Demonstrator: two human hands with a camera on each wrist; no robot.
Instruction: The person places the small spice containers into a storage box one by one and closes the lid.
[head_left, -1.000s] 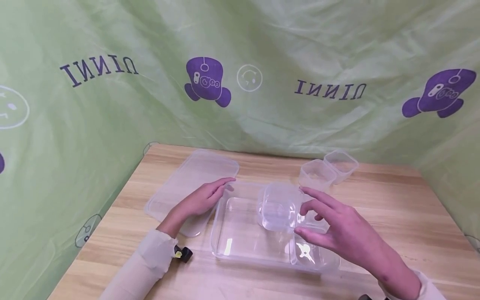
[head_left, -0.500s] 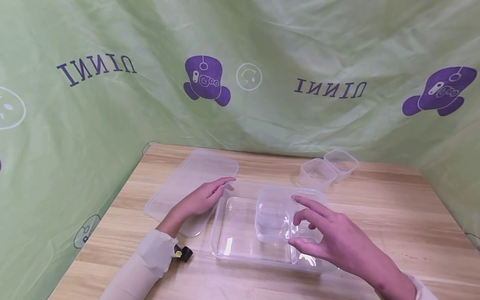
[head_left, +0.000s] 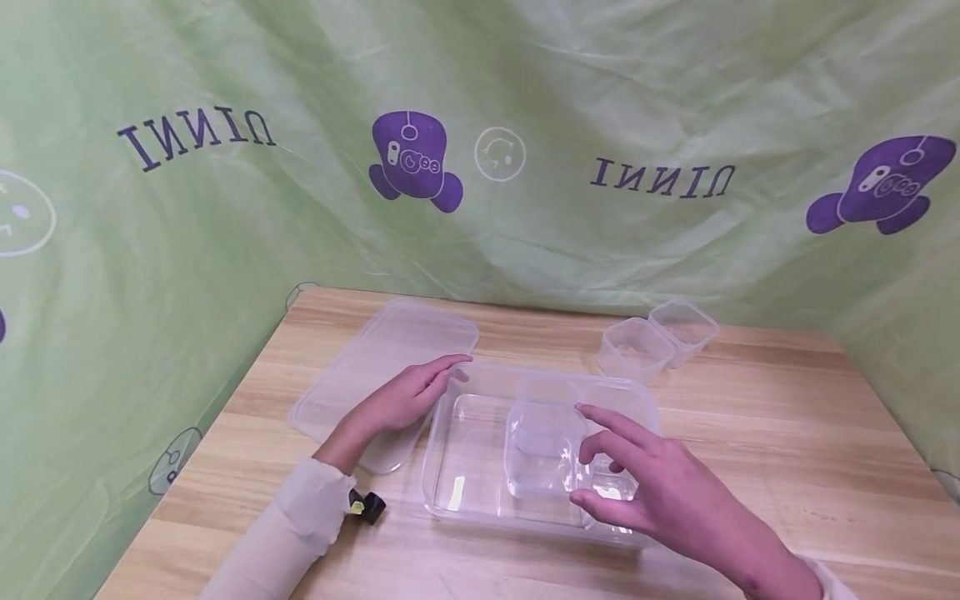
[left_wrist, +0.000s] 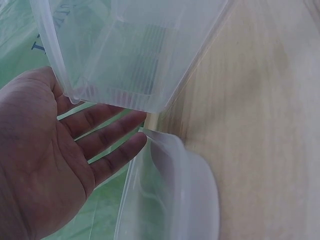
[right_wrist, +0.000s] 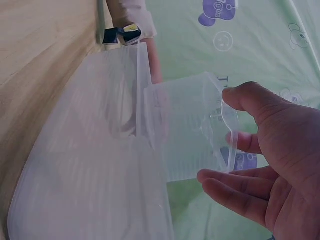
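A large clear plastic box stands on the table. My left hand rests against its far left corner, fingers fairly straight; in the left wrist view, my left hand has its palm showing and its fingers by the box wall. My right hand pinches the rim of a small clear plastic container between thumb and fingers. In the right wrist view the small container stands partly above the big box's rim, its lower part behind the wall. Several compartments show at the box's right side.
A flat clear lid lies on the table left of the box, with another rounded clear piece near it. Two small clear containers stand together behind the box. A green printed cloth hangs around the table.
My right hand has brought the small container left, toward me and down into the large box, turning it more upright. My left hand has stayed at the box's corner.
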